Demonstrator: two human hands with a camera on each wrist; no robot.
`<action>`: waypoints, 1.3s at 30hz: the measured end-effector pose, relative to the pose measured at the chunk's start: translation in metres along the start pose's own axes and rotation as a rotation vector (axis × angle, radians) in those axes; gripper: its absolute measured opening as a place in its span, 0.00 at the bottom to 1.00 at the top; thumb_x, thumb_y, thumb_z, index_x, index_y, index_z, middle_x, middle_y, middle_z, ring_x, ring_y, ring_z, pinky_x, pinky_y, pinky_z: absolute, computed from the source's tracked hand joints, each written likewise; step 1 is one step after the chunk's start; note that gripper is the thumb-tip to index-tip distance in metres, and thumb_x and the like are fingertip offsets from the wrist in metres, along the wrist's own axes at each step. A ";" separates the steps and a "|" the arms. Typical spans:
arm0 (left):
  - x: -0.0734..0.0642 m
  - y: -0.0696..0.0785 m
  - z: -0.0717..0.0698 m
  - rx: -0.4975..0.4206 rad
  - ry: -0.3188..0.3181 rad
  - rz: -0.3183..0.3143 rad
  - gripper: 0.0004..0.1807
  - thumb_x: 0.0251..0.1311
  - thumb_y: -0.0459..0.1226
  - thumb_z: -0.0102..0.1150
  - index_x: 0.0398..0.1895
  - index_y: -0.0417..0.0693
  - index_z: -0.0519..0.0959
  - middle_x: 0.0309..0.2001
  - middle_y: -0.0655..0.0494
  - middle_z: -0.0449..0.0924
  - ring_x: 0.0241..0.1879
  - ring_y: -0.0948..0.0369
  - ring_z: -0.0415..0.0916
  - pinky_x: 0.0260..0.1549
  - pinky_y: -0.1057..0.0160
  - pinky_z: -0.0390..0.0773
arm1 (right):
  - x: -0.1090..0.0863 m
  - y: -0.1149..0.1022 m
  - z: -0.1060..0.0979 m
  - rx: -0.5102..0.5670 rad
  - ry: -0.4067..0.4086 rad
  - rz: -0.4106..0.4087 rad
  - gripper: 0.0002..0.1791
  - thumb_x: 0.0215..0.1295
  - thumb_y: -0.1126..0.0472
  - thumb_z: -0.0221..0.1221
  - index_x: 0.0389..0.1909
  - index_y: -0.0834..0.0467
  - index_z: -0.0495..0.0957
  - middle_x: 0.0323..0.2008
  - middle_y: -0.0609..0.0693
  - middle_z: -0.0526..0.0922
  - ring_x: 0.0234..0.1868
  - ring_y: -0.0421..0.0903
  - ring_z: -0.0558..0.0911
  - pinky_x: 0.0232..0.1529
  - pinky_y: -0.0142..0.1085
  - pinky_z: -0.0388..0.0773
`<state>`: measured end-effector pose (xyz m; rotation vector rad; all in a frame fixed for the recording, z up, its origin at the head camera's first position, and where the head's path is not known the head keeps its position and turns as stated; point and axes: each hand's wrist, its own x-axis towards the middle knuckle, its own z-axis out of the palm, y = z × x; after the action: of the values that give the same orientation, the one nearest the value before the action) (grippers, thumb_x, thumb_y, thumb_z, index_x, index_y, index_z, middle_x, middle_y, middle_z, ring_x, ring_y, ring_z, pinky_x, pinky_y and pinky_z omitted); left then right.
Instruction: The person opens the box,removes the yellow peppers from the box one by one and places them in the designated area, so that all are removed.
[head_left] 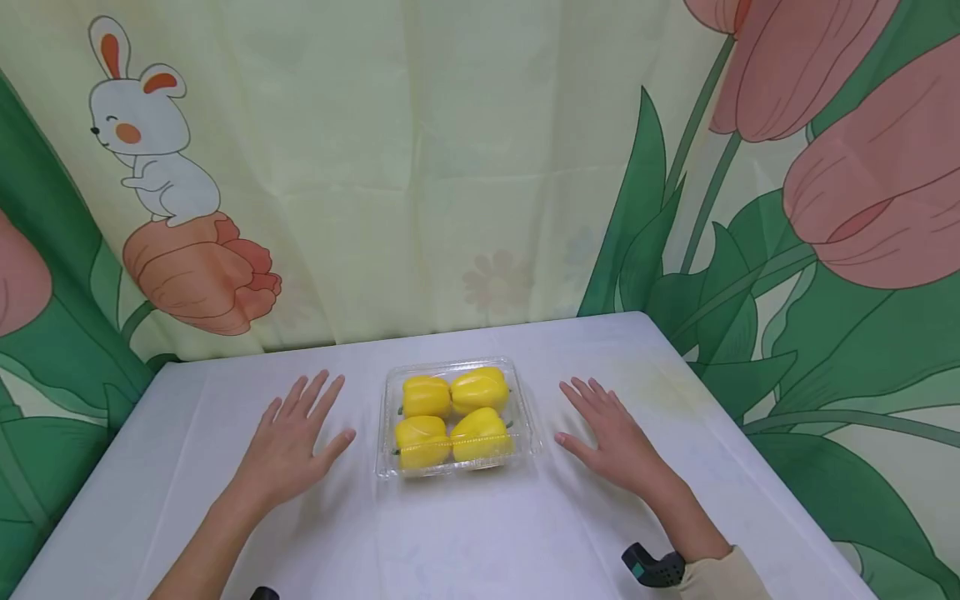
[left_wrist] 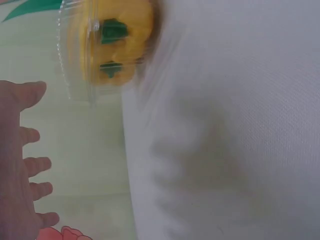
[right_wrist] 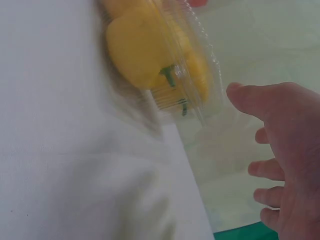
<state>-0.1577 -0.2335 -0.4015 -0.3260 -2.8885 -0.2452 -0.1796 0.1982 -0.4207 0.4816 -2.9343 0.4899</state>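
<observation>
- Behind everything hangs a big pale curtain (head_left: 360, 167). It has a white rabbit (head_left: 176, 167) on the left and pink tulips (head_left: 888, 192) on the right.
- In front of you is the white tabletop (head_left: 450, 533). Its back edge runs along the bottom of the curtain.
- Your clear plastic box (head_left: 386, 433) sits on the tabletop, near the back edge and about halfway between the left and right edges.
- Your left hand (head_left: 288, 446) is over the tabletop, between the left edge and the box. Its fingers are wide apart and nearly straight, and it holds nothing. Your thumb points at the box, near it but not touching.
- Your right hand (head_left: 611, 437) is on the other side, between the box and the right edge. Its fingers are stretched out too, with nothing in them. That thumb is also near the box, with a gap.
- Four yellow peppers (head_left: 480, 390) lie in the box, two toward the back edge and two in front.
- You have a small black gadget (head_left: 652, 567) on your right wrist, by your pale sleeve (head_left: 727, 575).
- Little green stems (left_wrist: 114, 31) poke out from the peppers.
</observation>
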 end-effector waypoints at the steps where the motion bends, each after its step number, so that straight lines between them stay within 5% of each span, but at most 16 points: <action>1: 0.000 0.000 0.001 0.000 0.001 0.001 0.42 0.64 0.58 0.51 0.76 0.55 0.52 0.76 0.44 0.52 0.73 0.40 0.47 0.66 0.30 0.51 | 0.000 0.000 0.000 0.003 0.000 0.001 0.44 0.60 0.41 0.61 0.74 0.49 0.56 0.74 0.56 0.58 0.75 0.61 0.54 0.73 0.60 0.52; 22: 0.001 0.005 0.004 -0.025 -0.015 0.013 0.42 0.64 0.59 0.49 0.77 0.56 0.50 0.75 0.45 0.52 0.73 0.40 0.49 0.67 0.31 0.53 | 0.001 0.000 0.005 0.157 0.010 -0.005 0.40 0.62 0.47 0.63 0.73 0.44 0.57 0.74 0.50 0.60 0.73 0.54 0.62 0.64 0.58 0.69; 39: 0.001 0.013 0.011 -0.165 -0.064 0.025 0.42 0.63 0.57 0.53 0.76 0.58 0.51 0.73 0.48 0.58 0.70 0.45 0.59 0.62 0.35 0.66 | 0.000 -0.003 0.012 0.261 0.020 0.000 0.35 0.63 0.47 0.62 0.69 0.51 0.65 0.69 0.51 0.68 0.70 0.54 0.68 0.61 0.53 0.74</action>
<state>-0.1575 -0.2193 -0.4099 -0.4056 -2.9310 -0.4789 -0.1799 0.1913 -0.4313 0.5008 -2.8636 0.8788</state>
